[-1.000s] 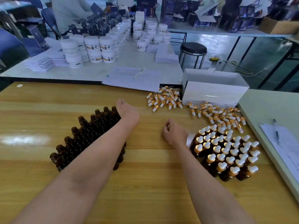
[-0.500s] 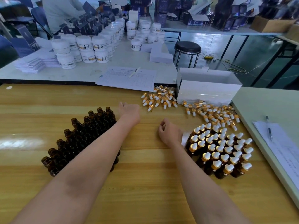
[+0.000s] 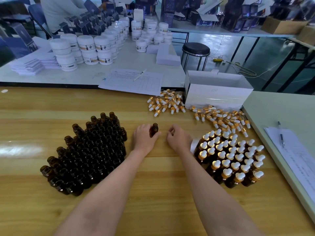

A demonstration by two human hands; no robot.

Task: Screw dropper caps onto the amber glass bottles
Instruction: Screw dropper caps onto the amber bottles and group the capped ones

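My left hand [image 3: 144, 138] grips one uncapped amber bottle [image 3: 154, 129], upright on the wooden table [image 3: 153, 201] in the middle. Just to its right, my right hand [image 3: 179, 138] rests on the table with loosely curled fingers; I see nothing in it. A dense cluster of open amber bottles [image 3: 90, 154] stands at the left. Capped bottles with gold collars and white bulbs [image 3: 233, 159] stand grouped at the right. Loose dropper caps lie in two piles, one [image 3: 166, 103] beyond my hands and one [image 3: 225, 119] further right.
A white open box [image 3: 216, 92] sits behind the caps. Papers with a pen [image 3: 133, 80] overlap the table's far edge. A clipboard sheet and pen [image 3: 289, 150] lie on the grey table at right. White jars [image 3: 88, 48] crowd the far table. A black stool [image 3: 196, 50] stands beyond.
My left hand pulled back from the far corner of the open bottles, now holding one bottle in the middle. My right hand stayed beside the capped group.
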